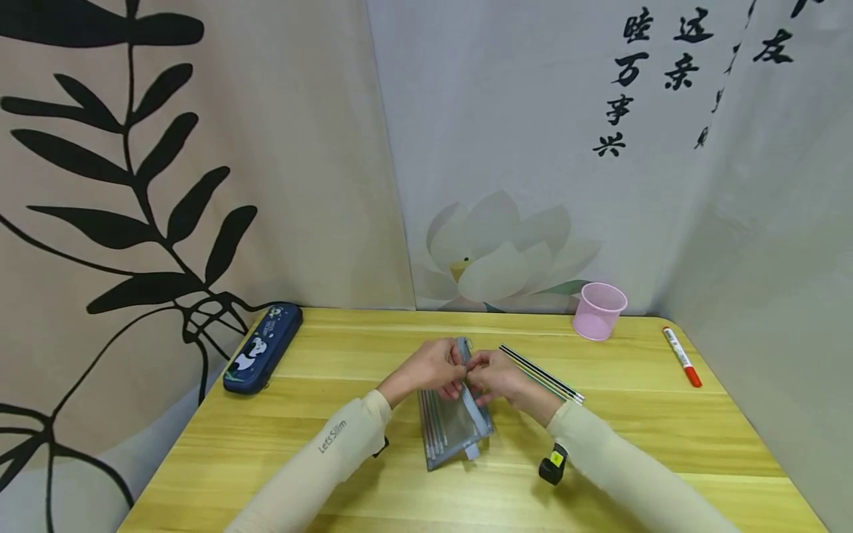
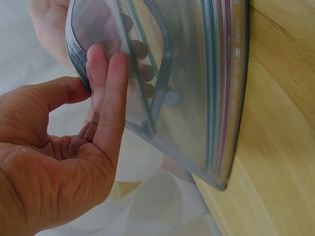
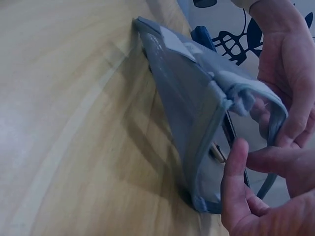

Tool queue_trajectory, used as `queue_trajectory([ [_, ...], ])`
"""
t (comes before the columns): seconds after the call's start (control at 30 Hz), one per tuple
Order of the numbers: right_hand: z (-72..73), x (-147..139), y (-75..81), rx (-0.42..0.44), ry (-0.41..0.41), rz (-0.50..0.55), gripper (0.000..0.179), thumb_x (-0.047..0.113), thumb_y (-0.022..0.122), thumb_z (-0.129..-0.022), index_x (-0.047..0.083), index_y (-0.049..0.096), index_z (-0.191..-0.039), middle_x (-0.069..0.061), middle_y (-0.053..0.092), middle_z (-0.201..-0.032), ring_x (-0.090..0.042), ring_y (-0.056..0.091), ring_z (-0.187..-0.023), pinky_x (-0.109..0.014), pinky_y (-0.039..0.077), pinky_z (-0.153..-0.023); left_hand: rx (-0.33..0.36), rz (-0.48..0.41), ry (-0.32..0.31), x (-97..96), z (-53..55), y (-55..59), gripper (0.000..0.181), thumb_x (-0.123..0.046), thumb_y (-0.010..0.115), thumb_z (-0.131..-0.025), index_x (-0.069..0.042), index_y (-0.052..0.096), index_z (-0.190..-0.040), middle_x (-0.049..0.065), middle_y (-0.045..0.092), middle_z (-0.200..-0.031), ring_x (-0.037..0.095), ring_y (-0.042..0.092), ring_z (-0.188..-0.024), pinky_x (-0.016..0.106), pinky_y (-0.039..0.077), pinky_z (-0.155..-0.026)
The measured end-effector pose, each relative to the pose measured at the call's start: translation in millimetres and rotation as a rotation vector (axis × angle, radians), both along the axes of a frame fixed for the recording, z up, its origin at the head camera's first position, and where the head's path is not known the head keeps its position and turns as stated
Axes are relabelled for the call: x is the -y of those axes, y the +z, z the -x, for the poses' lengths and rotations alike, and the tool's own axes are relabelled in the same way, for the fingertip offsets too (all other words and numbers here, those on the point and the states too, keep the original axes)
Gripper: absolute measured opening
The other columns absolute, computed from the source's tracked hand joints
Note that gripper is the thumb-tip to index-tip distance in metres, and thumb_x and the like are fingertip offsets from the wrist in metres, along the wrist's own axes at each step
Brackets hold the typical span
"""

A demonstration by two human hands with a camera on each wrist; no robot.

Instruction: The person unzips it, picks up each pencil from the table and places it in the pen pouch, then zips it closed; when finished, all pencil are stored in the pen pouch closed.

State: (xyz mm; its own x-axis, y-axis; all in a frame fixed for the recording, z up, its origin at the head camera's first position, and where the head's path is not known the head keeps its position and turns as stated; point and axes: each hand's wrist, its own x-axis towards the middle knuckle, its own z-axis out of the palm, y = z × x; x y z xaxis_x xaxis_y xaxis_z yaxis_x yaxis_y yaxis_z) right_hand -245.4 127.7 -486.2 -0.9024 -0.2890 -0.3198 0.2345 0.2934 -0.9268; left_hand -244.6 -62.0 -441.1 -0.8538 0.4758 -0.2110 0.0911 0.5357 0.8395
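A grey-blue mesh zip pouch (image 1: 443, 426) lies slanted in front of me, several pencils (image 2: 216, 73) visible through its mesh along one side. Its mouth gapes in the right wrist view, framed by a blue-grey zip edge (image 3: 202, 142). My left hand (image 1: 436, 368) pinches the rim at the upper end; in the left wrist view, two of its fingers lie along the mesh. From the other side my right hand (image 1: 500, 376) holds the rim, thumb and forefinger at the mouth. Just beyond the right hand, several dark striped pencils (image 1: 543, 374) rest on the table.
On the wooden table (image 1: 333, 444), a navy pencil case with a panda print (image 1: 263, 348) lies at the left edge. A pink cup (image 1: 600, 311) stands at the back right, and a white marker with a red cap (image 1: 681, 357) lies near the right edge. Printed curtains hang behind.
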Motion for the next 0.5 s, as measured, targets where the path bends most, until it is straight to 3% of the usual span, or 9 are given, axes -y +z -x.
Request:
queue_trajectory([
  [0.2,-4.8,-8,1.1,0.002,0.009,-0.001,0.026,0.013,0.066,-0.100,-0.001,0.064,-0.123,-0.017,0.071,-0.108,-0.025,0.071,-0.087,-0.034,0.067,-0.062,0.012,-0.002,0.010,-0.8,-0.4,0.9,0.009,-0.008,0.062,-0.104,-0.003,0.057,-0.098,0.015,0.074,-0.078,0.026,0.076,-0.063,0.049,0.069,-0.069],
  [0.5,-5.0,-37,7.1,-0.074,-0.010,0.000,0.037,0.018,0.064,-0.104,-0.006,0.058,-0.131,-0.020,0.068,-0.115,-0.020,0.066,-0.081,-0.032,0.065,-0.062,-0.001,-0.012,0.016,0.4,-0.6,1.8,0.007,-0.006,0.061,-0.102,-0.002,0.057,-0.097,0.017,0.073,-0.077,0.030,0.077,-0.065,0.051,0.069,-0.070],
])
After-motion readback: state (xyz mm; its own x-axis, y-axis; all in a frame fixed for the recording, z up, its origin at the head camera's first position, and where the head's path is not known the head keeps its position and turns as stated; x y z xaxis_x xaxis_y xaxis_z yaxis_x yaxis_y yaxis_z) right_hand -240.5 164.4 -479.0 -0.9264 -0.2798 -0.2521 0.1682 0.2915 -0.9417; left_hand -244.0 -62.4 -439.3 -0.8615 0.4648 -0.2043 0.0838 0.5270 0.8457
